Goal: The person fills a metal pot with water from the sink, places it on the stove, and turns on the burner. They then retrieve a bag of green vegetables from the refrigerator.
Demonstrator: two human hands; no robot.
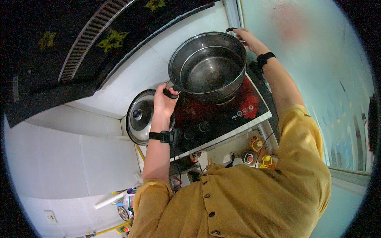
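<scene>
Metal cooking pot (212,71), upper centre, looks stiff and hefty, so our left hand (164,100) and right hand (248,39) curl around its black handles (170,94).

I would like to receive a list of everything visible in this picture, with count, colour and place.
Large round metal pot: one, silver-grey, over the stove
Round lid with black knob: one, silver-grey, left of the pot
Glossy glass-topped stove: one, black with red, below the pot
Round stove knobs: two, black, near the stove's front
Capped bottles: at least three, mixed colours, below the stove
Flower-patterned panel: one, black with yellow, upper left
Wall socket: one, white, lower left
Small clutter: uncountable, mixed colours, lower left
Wristbands: two, black, one per wrist
Buttoned shirt: one, mustard, on the person
Left hand, right hand: two, bare, gripping the pot's black handles
</scene>
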